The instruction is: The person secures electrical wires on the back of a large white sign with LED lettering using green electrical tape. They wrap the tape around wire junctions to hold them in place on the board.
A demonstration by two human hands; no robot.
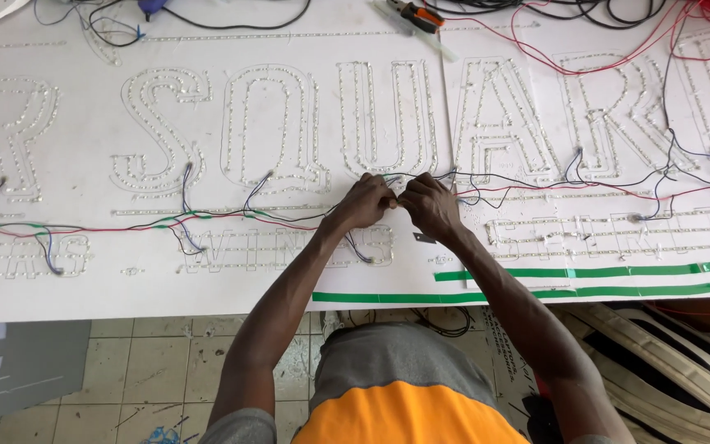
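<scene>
Together, both hands (398, 202) pinch wires (486, 179) (thin)

White board (232, 279) carries large letters outlined in dotted rows of clear bulbs (158, 131). Red, black and blue wires (125, 226) cross it; green tape (585, 271) stripes its lower right. Below, an orange-and-grey shirt (396, 395).

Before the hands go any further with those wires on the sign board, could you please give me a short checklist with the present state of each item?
1. Both hands meet on the wires: left hand and right hand pinch the thin wires; ok.
2. Wire ends joined: hidden by fingers; cannot tell.
3. White sign board lies flat: ok.
4. Orange-handled tool within reach: lies at the far edge; cannot tell.
5. Green tape strips stuck down: ok.
</scene>
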